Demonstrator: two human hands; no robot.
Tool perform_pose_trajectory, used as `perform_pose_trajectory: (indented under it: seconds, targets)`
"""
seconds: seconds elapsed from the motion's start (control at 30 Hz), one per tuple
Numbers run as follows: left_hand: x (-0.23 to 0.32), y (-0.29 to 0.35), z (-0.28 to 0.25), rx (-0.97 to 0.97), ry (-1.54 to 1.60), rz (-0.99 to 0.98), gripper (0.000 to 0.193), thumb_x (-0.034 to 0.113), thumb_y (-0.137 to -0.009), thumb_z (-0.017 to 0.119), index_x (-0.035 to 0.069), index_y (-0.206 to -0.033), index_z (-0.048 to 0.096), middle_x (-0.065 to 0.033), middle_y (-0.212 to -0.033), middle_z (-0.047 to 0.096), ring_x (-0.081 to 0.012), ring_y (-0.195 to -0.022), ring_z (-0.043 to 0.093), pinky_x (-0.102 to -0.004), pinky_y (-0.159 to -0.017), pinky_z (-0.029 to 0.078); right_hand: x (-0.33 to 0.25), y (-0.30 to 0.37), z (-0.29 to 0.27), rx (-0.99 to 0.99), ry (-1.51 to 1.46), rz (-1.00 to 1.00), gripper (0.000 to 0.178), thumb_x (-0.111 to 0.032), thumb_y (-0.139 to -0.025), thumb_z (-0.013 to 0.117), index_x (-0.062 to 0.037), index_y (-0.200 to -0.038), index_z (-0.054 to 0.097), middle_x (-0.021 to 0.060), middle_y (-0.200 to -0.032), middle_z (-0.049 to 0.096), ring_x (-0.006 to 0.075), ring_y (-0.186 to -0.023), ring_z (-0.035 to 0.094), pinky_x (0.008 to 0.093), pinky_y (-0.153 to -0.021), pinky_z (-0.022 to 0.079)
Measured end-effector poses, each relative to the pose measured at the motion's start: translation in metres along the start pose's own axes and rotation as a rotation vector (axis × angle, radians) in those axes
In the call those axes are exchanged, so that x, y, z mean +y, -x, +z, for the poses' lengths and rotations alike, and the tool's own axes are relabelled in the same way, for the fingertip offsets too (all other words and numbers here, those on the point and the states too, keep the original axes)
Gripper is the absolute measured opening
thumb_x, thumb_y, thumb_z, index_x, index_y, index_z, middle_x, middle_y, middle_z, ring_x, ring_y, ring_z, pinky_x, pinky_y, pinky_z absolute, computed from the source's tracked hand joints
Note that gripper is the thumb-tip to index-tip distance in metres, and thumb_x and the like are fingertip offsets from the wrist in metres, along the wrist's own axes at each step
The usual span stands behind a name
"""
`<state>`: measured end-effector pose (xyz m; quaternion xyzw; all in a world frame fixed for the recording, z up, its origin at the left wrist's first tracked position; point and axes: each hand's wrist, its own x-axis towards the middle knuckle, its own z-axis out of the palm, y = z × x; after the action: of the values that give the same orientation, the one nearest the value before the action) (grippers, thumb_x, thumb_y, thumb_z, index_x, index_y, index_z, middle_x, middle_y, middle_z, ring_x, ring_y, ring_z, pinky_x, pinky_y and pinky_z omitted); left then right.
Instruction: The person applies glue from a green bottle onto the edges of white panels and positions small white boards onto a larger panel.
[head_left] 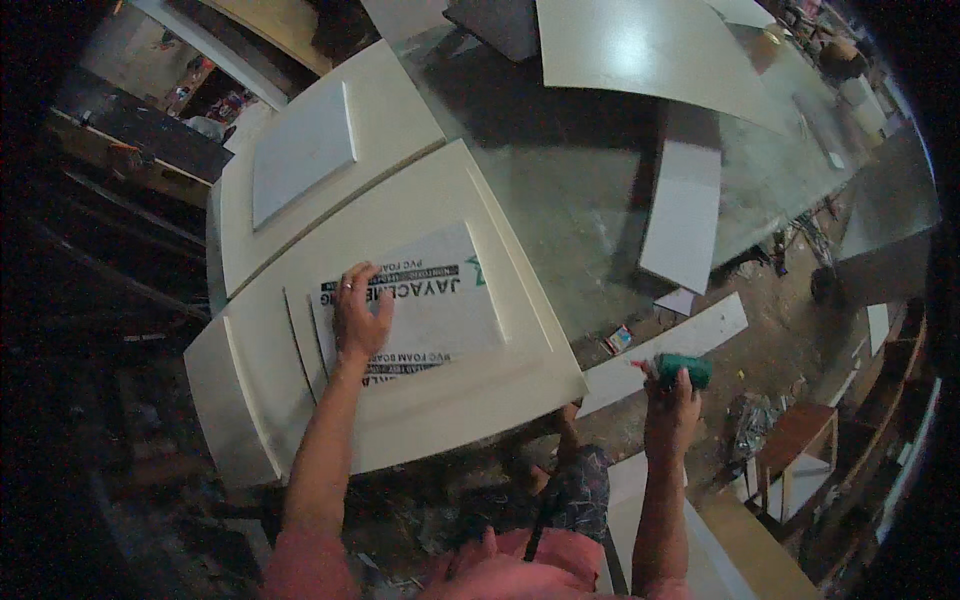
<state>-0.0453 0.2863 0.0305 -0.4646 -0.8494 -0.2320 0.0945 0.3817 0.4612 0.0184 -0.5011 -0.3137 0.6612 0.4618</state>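
My left hand lies on a pale rectangular board with dark printing and a green mark, its fingers spread. This board rests on larger cream panels stacked on the work surface. Away to the right, past the panels' edge, my right hand is closed round a small green bottle. A red tip shows at the bottle's left end. The fingers hide part of the bottle.
Another grey-white board lies on the farther cream panel. A long white strip and a white plank lie to the right. A large cream sheet is at the back. A small wooden frame stands at lower right.
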Motion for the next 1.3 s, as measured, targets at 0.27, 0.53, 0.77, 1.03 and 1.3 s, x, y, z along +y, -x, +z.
perform_pose_trajectory:
  seconds: [0.27, 0.53, 0.77, 1.03, 1.3]
  targets:
    - [0.003, -0.004, -0.010, -0.077, 0.003, -0.058, 0.040, 0.018, -0.078, 0.063, 0.004, -0.115, 0.058, -0.0162, -0.125, 0.054, -0.0353, -0.117, 0.050, -0.0445, -0.101, 0.039, 0.014, -0.119, 0.205, -0.390, 0.071, -0.178, 0.030, -0.026, -0.089, 0.070, 0.0006, -0.100, 0.064, 0.0054, -0.090, 0.067, 0.0136, -0.082, 0.061, 0.0286, -0.077, 0.048]
    - [0.005, -0.010, -0.010, -0.142, 0.023, -0.149, 0.042, 0.016, -0.076, 0.064, 0.003, -0.115, 0.058, -0.0172, -0.124, 0.055, -0.0361, -0.115, 0.050, -0.0458, -0.101, 0.038, 0.061, -0.203, 0.344, -0.414, 0.181, -0.305, 0.025, -0.023, -0.086, 0.073, -0.0017, -0.096, 0.066, 0.0045, -0.089, 0.068, 0.0128, -0.079, 0.060, 0.0272, -0.073, 0.047]
    - [0.001, -0.008, -0.004, -0.143, 0.030, -0.176, 0.040, 0.017, -0.076, 0.061, 0.002, -0.113, 0.058, -0.0162, -0.122, 0.054, -0.0344, -0.113, 0.050, -0.0470, -0.100, 0.036, 0.054, -0.229, 0.376, -0.349, 0.076, -0.249, 0.021, -0.021, -0.088, 0.071, -0.0009, -0.094, 0.068, 0.0051, -0.088, 0.070, 0.0126, -0.079, 0.063, 0.0271, -0.074, 0.048]
    - [0.003, -0.006, 0.002, -0.180, -0.020, -0.173, 0.043, 0.018, -0.075, 0.059, 0.001, -0.115, 0.055, -0.0203, -0.121, 0.052, -0.0353, -0.113, 0.048, -0.0460, -0.100, 0.036, 0.050, -0.239, 0.368, -0.379, -0.034, -0.102, 0.024, -0.022, -0.087, 0.073, -0.0006, -0.095, 0.068, 0.0044, -0.091, 0.070, 0.0105, -0.080, 0.061, 0.0261, -0.075, 0.048]
    - [0.002, -0.005, 0.002, -0.161, -0.071, -0.167, 0.042, 0.020, -0.077, 0.057, 0.001, -0.114, 0.054, -0.0191, -0.120, 0.052, -0.0338, -0.113, 0.048, -0.0455, -0.099, 0.037, 0.073, -0.239, 0.378, -0.419, 0.052, -0.153, 0.027, -0.019, -0.080, 0.079, 0.0005, -0.094, 0.067, 0.0079, -0.089, 0.071, 0.0134, -0.080, 0.066, 0.0292, -0.074, 0.052]
